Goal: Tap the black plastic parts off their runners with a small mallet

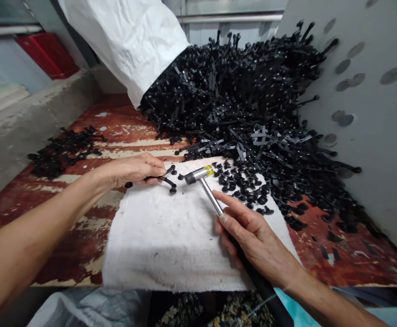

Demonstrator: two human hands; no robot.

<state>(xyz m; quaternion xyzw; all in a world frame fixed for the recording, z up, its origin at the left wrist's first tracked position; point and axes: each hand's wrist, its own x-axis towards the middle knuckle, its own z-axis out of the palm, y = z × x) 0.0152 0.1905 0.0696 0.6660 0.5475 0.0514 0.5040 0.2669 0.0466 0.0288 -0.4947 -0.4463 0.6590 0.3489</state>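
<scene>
My left hand (140, 168) is closed on slim black plastic arms (166, 180) with round knobs at their ends, held over the far left part of a white cloth (157, 240). My right hand (249, 231) grips a small mallet (198, 175) by its long black handle. The mallet has a metal shaft, one black face and one yellow face, and its head hangs just right of the black arms. Two small black pieces lie on the cloth between the arms and the mallet. Many loose black round caps (242, 184) are scattered on the cloth's right side.
A large heap of black plastic arms (239, 91) spills from a white sack (130, 41) at the back. A smaller black pile (65, 150) lies left on the worn red table (79, 254). A grey spotted panel (365, 91) bounds the right, a concrete ledge (24, 122) the left.
</scene>
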